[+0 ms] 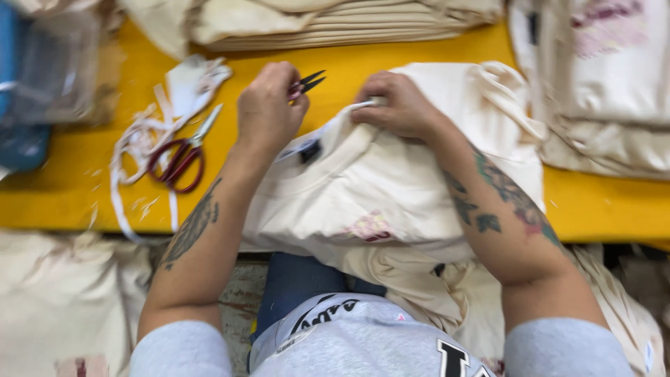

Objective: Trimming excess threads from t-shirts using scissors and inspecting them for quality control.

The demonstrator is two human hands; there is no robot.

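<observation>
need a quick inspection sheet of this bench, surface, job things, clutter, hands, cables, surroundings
surface: yellow table, dotted with small pale scraps
job's things: cream garment draped over the table edge towards the lap; small snips, dark blades pointing away
clutter: red-handled scissors lying on white strips
grippers: left hand in a closed grip on the snips; right hand pinching a fold of the garment near its neck
cables: nothing seen
surroundings: folded cream stack at the far edge, more cream pieces to the right, blue bin at far left
</observation>
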